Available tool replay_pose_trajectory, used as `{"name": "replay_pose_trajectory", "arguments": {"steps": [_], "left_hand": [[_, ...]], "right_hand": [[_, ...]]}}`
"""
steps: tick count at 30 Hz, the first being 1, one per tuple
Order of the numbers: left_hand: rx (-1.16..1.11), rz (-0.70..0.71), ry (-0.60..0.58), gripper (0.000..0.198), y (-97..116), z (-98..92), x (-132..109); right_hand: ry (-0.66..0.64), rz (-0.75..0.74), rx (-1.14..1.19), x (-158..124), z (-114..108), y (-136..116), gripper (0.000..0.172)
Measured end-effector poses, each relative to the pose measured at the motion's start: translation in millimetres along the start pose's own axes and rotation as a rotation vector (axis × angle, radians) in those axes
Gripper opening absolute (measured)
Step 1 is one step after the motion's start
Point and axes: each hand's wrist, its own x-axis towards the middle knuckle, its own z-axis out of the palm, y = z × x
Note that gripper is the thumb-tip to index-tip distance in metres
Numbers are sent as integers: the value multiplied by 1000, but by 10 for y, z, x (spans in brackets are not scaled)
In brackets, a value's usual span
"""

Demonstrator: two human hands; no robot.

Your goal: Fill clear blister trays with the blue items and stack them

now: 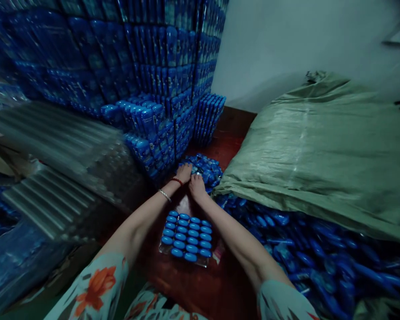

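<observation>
My left hand (184, 172) and my right hand (197, 186) reach side by side into a loose heap of small blue packaged items (205, 166) on a dark red-brown surface. The fingers of both hands rest on the heap; motion blur hides whether either grips a piece. Between my forearms stands a clear wrapped pack of blue-capped items (187, 238), set in neat rows. My left wrist carries a red cord and a thin bracelet.
A tall wall of stacked blue packs (136, 66) rises at the back left. A big green woven sack (323, 151) lies on the right over a spill of loose blue items (320, 258). Clear plastic sleeves (60, 169) pile up on the left.
</observation>
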Motion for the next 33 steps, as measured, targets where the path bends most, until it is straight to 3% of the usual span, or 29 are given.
{"name": "replay_pose_trajectory", "arguments": {"steps": [5,9,12,14,15,17,20,22,25,29,33], "left_hand": [[-86,63,39,26,-54,90,-161],[-201,66,145,31,-101,-63,-555],[-369,87,252,34,-158,-329,-1138],[-480,135,268,34,-221,-519,-1657],[-503,130,222,36,-259,-594,-1930],[-540,30,153,41,-350,-674,-2444],[-568,-163,127,43,-473,-587,-3005],[-560,-209,157,35,-496,-437,-3213],[-526,-140,255,23,-410,-219,-3330],[-409,0,316,27,-245,-56,-3296],[-238,163,328,35,-256,53,-3227]], "right_hand": [[12,-92,83,-120,132,87,32],[73,-137,228,-309,34,201,27],[161,-32,395,-562,-88,240,30],[258,136,770,-816,-160,236,36],[291,226,1018,-965,-189,228,40],[290,372,1473,-1289,-231,204,45],[190,494,1762,-1765,-247,152,46],[174,560,1785,-2049,-230,108,44],[207,559,1626,-2425,-166,26,36],[330,330,1143,-2783,41,-123,19],[463,134,824,-2899,337,-261,22]]}}
